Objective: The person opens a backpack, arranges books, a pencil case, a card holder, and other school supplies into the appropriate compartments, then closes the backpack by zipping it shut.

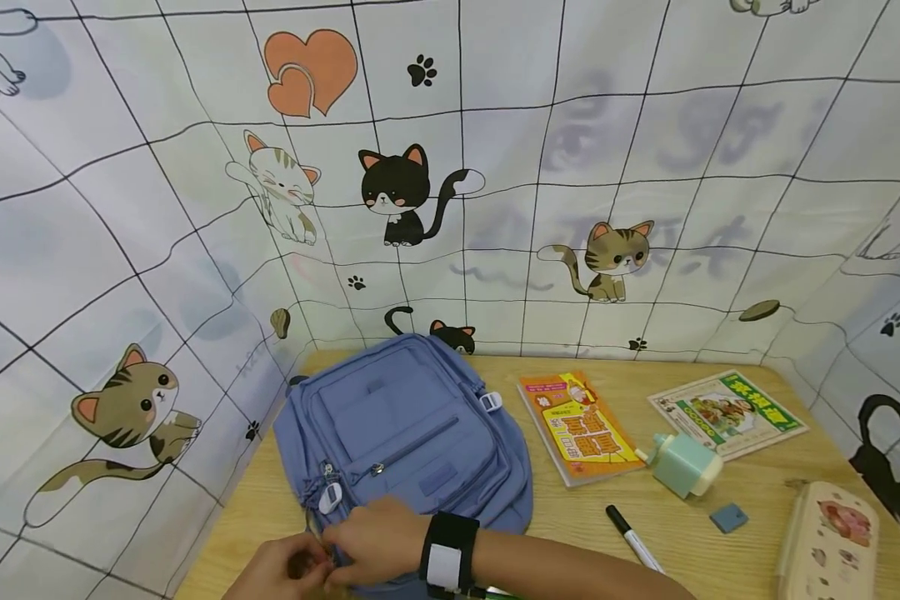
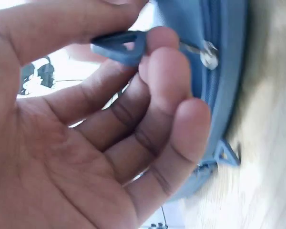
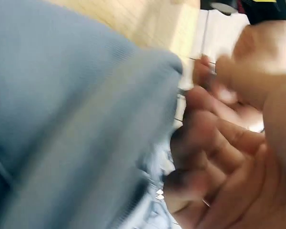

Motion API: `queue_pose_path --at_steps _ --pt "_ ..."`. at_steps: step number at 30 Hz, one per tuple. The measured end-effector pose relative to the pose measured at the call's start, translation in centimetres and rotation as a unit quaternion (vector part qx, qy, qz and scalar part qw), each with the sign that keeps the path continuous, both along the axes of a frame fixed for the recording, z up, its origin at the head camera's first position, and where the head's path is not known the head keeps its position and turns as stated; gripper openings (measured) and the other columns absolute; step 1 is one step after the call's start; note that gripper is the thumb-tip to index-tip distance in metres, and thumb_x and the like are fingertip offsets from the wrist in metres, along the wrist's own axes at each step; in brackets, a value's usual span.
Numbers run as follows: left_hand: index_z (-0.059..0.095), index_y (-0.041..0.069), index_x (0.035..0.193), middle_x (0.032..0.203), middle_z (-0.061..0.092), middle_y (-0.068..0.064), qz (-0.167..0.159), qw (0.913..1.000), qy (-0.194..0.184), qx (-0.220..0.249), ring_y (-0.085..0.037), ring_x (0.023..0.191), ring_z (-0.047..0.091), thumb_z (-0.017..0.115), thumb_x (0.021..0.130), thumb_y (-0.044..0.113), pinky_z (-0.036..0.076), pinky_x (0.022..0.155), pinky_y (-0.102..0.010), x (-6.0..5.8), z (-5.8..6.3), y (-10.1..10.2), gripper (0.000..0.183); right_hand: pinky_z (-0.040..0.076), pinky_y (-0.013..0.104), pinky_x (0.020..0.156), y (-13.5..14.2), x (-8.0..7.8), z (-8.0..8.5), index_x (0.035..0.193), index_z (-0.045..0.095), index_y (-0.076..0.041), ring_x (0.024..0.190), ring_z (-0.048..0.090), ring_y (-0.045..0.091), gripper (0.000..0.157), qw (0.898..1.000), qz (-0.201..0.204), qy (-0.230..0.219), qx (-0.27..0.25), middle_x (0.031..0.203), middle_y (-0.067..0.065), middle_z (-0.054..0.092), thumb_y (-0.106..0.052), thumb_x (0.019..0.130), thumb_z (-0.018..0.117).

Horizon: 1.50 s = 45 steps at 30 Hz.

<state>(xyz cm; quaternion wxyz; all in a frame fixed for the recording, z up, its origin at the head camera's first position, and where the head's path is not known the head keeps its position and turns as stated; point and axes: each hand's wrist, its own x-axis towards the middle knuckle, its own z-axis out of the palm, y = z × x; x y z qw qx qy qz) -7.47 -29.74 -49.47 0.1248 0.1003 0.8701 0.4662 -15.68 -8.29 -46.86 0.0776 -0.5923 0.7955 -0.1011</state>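
Note:
A blue backpack (image 1: 390,433) lies on the table, with its lower left side at both hands. My left hand (image 2: 119,129) pinches a blue looped zipper pull (image 2: 126,46) between thumb and forefinger, other fingers curled in. The metal zipper slider (image 2: 209,55) shows close by on the bag's edge. The right hand (image 1: 382,537) reaches across the bag's front and meets the left at that edge. In the right wrist view, blurred right fingers (image 3: 195,133) lie bent right at the bag's side; I cannot tell whether they grip the cloth.
Right of the bag lie an orange book (image 1: 581,429), a green-and-white booklet (image 1: 727,412), a mint-coloured sharpener (image 1: 682,465), a blue eraser (image 1: 729,517), a black-capped marker (image 1: 633,537) and a cream pencil case (image 1: 828,542). A cat-print curtain (image 1: 495,208) surrounds the wooden table (image 1: 555,517).

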Motion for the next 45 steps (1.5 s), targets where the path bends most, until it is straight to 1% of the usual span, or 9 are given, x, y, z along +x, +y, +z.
queue_pose_path --at_steps 7,14,19,22,25,27,37,42,45 --pt "0.058 0.006 0.098 0.084 0.068 0.012 -0.01 0.9991 0.025 0.034 0.003 0.073 0.063 0.07 0.103 0.015 0.055 0.062 -0.024 0.0 -0.1 -0.2 0.016 0.028 0.013 0.044 -0.4 0.9 -1.9 0.088 0.069 -0.029 0.048 0.037 -0.006 0.017 0.996 -0.014 0.07 -0.058 0.06 -0.016 0.048 -0.039 0.1 0.074" --pt "0.059 0.003 0.099 0.091 0.068 0.01 -0.016 0.9976 0.021 0.065 -0.001 0.082 0.067 0.073 0.102 0.019 0.056 0.07 -0.026 -0.4 0.0 -0.7 0.022 0.031 0.01 0.047 -0.6 1.0 -2.6 0.09 0.071 -0.026 0.051 0.038 -0.008 0.016 0.995 -0.047 0.021 -0.084 0.063 -0.016 0.052 -0.036 0.102 0.073" --pt "0.069 0.008 0.111 0.11 0.072 0.0 -0.024 0.9789 0.203 0.012 0.001 0.109 0.066 0.077 0.092 -0.002 0.059 0.085 -0.03 -1.7 -0.6 -0.7 0.023 0.031 0.008 0.05 -0.1 0.3 -2.6 0.086 0.069 -0.023 0.051 0.038 -0.009 0.014 0.996 -0.033 0.017 -0.077 0.064 -0.015 0.053 -0.022 0.099 0.074" --pt "0.074 0.016 0.122 0.137 0.069 -0.006 -0.05 0.96 0.273 -0.038 0.007 0.146 0.042 0.081 0.081 -0.011 0.052 0.106 -0.055 -3.0 -1.4 -1.0 0.049 0.032 0.008 0.05 0.3 0.1 -2.6 0.09 0.07 -0.024 0.052 0.038 -0.009 0.011 0.997 -0.023 0.035 -0.065 0.07 -0.016 0.058 -0.02 0.1 0.073" --pt "0.078 0.028 0.121 0.152 0.062 -0.004 -0.074 0.9668 0.239 -0.053 0.02 0.154 0.007 0.084 0.082 -0.001 0.034 0.11 -0.079 -3.8 -2.1 -1.3 0.05 0.029 0.01 0.047 0.6 0.4 -2.7 0.093 0.069 -0.025 0.051 0.036 -0.007 0.01 0.996 -0.019 0.062 -0.061 0.072 -0.016 0.058 -0.019 0.1 0.072" --pt "0.08 0.033 0.114 0.151 0.063 -0.005 -0.077 0.9685 0.229 -0.061 0.022 0.152 0.004 0.085 0.083 0.007 0.031 0.107 -0.083 -4.1 -2.4 -1.5 0.04 0.025 0.012 0.044 0.6 0.8 -2.7 0.094 0.068 -0.024 0.048 0.033 -0.005 0.008 0.995 -0.015 0.078 -0.064 0.07 -0.014 0.056 -0.019 0.1 0.071" --pt "0.08 0.039 0.092 0.139 0.07 -0.002 -0.021 0.9506 0.282 -0.129 0.006 0.153 0.031 0.089 0.079 0.018 0.045 0.114 -0.053 -4.3 -3.1 -1.5 0.027 0.021 0.015 0.042 2.2 2.1 -2.5 0.105 0.072 -0.024 0.046 0.03 -0.002 0.005 0.994 0.004 0.093 -0.064 0.073 -0.012 0.058 -0.021 0.105 0.068" --pt "0.08 0.036 0.091 0.136 0.07 -0.006 -0.008 0.9471 0.302 -0.108 0.012 0.151 0.03 0.091 0.077 0.014 0.034 0.121 -0.016 -4.4 -3.4 -1.4 0.029 0.023 0.011 0.043 3.3 2.5 -2.1 0.1 0.069 -0.025 0.048 0.028 -0.006 0.005 0.993 0.01 0.093 -0.066 0.074 -0.013 0.056 -0.022 0.105 0.068" --pt "0.08 0.035 0.09 0.134 0.071 -0.006 0.003 0.9463 0.308 -0.1 0.015 0.15 0.031 0.092 0.076 0.011 0.029 0.119 -0.008 -4.5 -3.5 -1.4 0.03 0.02 0.011 0.044 4.0 2.6 -1.9 0.094 0.066 -0.024 0.05 0.025 -0.007 0.009 0.992 0.01 0.099 -0.082 0.071 -0.013 0.05 -0.021 0.102 0.07"
